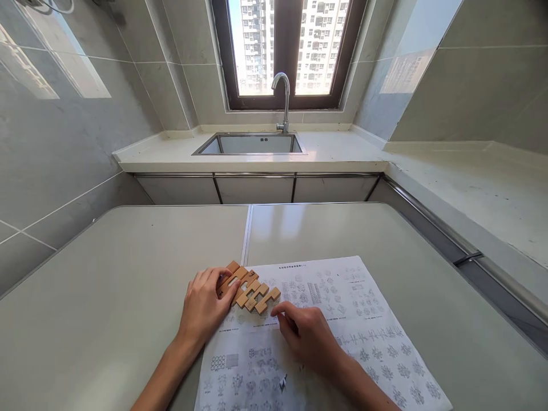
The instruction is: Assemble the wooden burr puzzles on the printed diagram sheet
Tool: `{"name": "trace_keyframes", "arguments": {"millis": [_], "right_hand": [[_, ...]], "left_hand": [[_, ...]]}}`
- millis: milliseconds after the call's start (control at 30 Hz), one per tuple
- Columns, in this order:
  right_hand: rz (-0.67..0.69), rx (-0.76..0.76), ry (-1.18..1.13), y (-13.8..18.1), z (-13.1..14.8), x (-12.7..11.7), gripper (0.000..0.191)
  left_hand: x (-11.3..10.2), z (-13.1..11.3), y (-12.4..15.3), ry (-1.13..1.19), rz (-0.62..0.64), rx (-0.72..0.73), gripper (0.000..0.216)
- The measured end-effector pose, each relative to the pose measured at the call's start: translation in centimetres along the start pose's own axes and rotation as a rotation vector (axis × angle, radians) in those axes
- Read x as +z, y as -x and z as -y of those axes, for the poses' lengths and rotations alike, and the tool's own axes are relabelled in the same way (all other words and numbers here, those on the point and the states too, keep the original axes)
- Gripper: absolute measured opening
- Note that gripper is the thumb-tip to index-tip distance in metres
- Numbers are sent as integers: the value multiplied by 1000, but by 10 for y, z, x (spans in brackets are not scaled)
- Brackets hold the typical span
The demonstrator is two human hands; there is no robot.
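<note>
Several notched wooden puzzle pieces (251, 289) lie side by side in a slanting row, some with dark marks on them. They rest at the upper left of a large printed sheet (325, 319) covered in small diagrams. My left hand (208, 302) grips the left end of the row, fingers at the far side and thumb on the near side. Just right of the last piece is my right hand (306, 337), its index fingertip close to that piece and the other fingers curled in. Nothing shows in the right hand. Whether its fingertip touches the wood I cannot tell.
The sheet lies on a pale table (107, 297) with a seam down its middle. Beyond the table edge stands a white counter (342, 151) with a sink (248, 153) and a tap (286, 103) under a window. Another counter (479, 188) runs along the right.
</note>
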State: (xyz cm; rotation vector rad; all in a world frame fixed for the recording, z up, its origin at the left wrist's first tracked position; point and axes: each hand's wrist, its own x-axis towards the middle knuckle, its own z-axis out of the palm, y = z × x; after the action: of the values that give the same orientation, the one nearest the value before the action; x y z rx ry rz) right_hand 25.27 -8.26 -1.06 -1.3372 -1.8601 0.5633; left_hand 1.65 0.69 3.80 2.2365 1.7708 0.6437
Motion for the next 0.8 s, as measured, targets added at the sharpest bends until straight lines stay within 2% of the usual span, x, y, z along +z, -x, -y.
{"name": "trace_keyframes", "arguments": {"millis": [367, 667, 800], "right_hand": [[-17, -55, 32, 0, 3, -4, 26], [-22, -38, 30, 1, 0, -1, 26], [-19, -33, 26, 1, 1, -1, 26]], "left_hand": [[-18, -21, -13, -189, 96, -23, 36], [-27, -47, -34, -431, 286, -10, 17], [-29, -53, -44, -479, 342, -24, 20]]}}
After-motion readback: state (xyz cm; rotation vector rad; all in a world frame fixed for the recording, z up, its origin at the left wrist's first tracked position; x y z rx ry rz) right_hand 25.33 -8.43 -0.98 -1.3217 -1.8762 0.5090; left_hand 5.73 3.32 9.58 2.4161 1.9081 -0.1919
